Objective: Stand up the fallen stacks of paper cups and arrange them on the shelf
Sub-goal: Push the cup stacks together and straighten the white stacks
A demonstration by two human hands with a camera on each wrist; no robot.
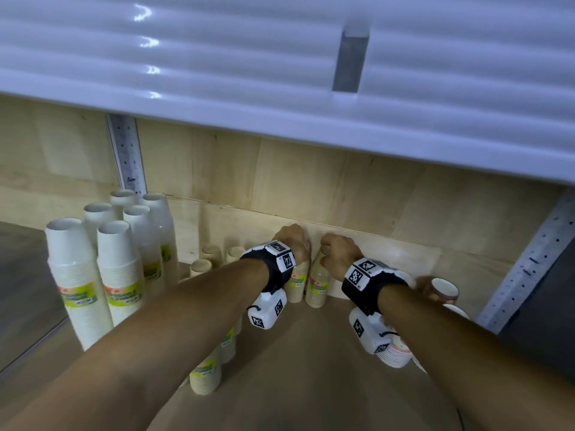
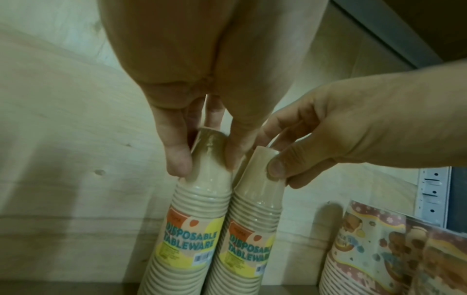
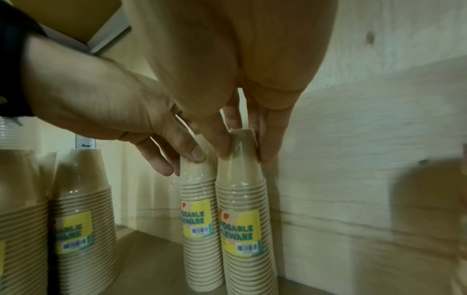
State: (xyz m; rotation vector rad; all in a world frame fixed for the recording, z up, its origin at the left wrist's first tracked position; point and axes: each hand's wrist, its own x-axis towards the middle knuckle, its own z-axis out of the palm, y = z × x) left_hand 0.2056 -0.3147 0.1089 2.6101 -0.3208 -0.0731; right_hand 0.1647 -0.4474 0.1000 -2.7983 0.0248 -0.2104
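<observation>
Right, I'm pinching one upright cup stack (image 2: 192, 229) per hand (image 1: 292, 241), both clamped at the tops, risking toppling if released crooked.

Bare forearms, no sleeves, black strap (image 1: 271, 273) behind left-hand fingers, black strap (image 1: 367, 290) behind right-hand fingers, white blocks with black-and-white square markers atop each, white camera housing (image 1: 268, 309) slung beneath.
</observation>
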